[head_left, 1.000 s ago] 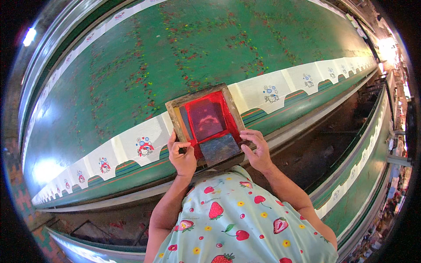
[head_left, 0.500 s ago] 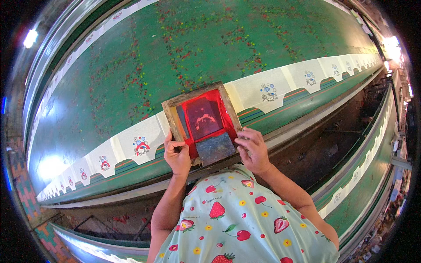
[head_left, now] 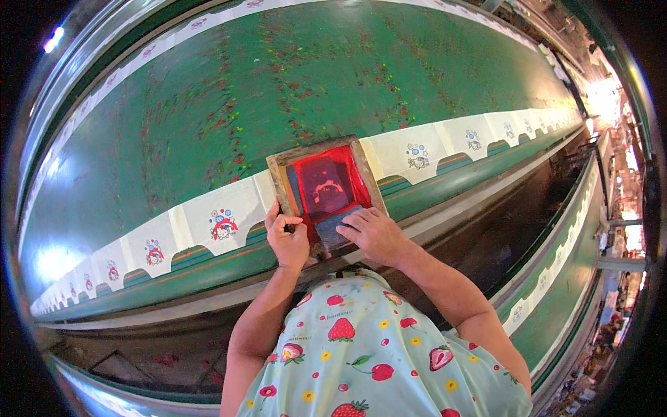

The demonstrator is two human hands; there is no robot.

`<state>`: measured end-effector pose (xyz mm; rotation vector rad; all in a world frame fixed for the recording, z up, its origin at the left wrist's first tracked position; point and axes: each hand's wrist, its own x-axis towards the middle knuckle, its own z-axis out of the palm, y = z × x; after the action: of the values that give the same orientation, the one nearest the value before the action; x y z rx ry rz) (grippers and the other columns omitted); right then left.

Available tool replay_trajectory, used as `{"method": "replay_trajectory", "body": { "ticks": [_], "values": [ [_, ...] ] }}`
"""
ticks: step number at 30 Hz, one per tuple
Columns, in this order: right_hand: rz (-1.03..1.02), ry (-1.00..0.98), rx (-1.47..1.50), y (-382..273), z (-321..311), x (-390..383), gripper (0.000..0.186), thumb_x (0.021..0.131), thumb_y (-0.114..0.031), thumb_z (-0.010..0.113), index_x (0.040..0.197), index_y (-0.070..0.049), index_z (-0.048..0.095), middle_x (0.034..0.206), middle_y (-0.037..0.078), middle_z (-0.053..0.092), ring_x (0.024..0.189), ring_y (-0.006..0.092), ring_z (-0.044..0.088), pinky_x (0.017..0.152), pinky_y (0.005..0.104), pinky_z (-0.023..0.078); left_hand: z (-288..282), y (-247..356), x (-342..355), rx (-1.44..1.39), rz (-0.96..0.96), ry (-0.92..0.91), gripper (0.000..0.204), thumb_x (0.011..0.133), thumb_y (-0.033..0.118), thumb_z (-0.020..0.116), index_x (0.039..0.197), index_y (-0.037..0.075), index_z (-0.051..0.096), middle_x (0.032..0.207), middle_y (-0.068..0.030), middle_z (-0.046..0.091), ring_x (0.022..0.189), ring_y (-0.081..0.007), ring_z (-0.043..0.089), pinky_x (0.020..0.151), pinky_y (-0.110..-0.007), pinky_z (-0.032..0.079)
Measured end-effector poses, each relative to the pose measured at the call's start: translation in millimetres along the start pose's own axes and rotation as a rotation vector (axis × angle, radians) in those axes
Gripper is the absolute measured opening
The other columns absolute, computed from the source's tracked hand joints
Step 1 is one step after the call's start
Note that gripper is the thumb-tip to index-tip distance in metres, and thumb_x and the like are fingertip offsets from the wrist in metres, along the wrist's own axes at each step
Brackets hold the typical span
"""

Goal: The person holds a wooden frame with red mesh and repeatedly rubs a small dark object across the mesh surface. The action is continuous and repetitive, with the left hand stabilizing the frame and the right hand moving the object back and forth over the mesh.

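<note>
On white fabric strip (head_left: 208, 208), hands' grip on red screen frame (head_left: 325, 186)

Head camera, looking straight down, close over the work.
One fisheye view only: long green table (head_left: 208, 104) bends from seven o'clock to two o'clock, wooden frame (head_left: 325, 186) near centre, forearms entering from six o'clock.

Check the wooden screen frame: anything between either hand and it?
Nothing visible. The left hand grips the near left edge of the wooden frame directly. The right hand lies flat on the dark pad at the near end of the red screen, inside the frame.
</note>
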<state>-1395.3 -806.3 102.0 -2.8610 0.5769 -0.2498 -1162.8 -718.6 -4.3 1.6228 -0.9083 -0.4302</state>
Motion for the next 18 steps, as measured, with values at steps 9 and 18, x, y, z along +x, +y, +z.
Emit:
{"method": "replay_trajectory", "body": {
  "ticks": [9,18],
  "values": [
    [0.030,-0.184,0.186,39,-30,36,0.037,0.089,-0.001,0.065,0.122,-0.003,0.079,0.115,0.016,0.076,0.113,0.0380,0.073,0.103,0.0499,0.059,4,0,0,0.050,-0.028,0.021,0.018,0.077,-0.010,0.076,0.083,0.006,0.071,0.162,-0.0301,0.060,0.149,-0.0454,0.057,0.124,-0.050,0.044],
    [0.017,-0.097,0.129,95,-19,101,0.040,0.089,-0.001,0.066,0.127,-0.004,0.078,0.122,0.017,0.077,0.121,0.0387,0.071,0.107,0.0504,0.057,0,5,0,0.109,0.004,0.007,0.016,0.079,-0.010,0.075,0.084,0.004,0.069,0.164,-0.0284,0.060,0.151,-0.0427,0.058,0.123,-0.045,0.045]
  ]
}}
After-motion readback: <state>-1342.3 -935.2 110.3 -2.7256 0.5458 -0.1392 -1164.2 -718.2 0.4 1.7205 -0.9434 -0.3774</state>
